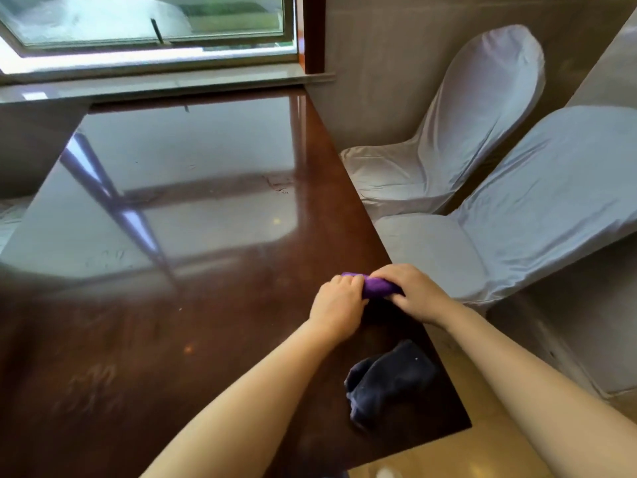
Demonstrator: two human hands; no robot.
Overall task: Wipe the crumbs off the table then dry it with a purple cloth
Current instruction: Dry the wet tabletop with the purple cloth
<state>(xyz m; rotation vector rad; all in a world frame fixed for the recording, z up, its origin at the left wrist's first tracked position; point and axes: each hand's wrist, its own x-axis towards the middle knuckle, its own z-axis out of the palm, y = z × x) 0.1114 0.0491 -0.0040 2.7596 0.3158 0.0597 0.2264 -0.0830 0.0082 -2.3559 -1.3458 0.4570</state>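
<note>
Right now both hands meet near the right edge of the dark, glossy wooden table (pixel 172 339), with a bunched purple cloth (pixel 379 288) held between them. The left hand (pixel 339 301) curls over the cloth's left end, fingers folded down on the fabric, so its grip is pressed closed on the cloth. The right hand (pixel 415 291) covers the cloth's right end from above and from the side, its fingers wrapped over the top and its thumb low against the fabric; that grip too is clamped on the cloth. Only a short purple band shows between the two hands, and the cloth sits on or just above the tabletop, close to the table's edge; which of the two cannot be told.

Nearer the camera, a crumpled dark blue-grey cloth (pixel 389 381) lies on the table by its near right corner, apart from both hands and under the line of the right forearm. The tabletop reflects the window (pixel 148 25) beyond its far end, and faint smears and a few small pale specks show on the polished surface. To the right of the table stand two chairs in pale fabric covers, the farther chair (pixel 465 115) and the nearer chair (pixel 517 201), their seats turned toward the table. Tan flooring (pixel 482 453) shows past the near corner.
</note>
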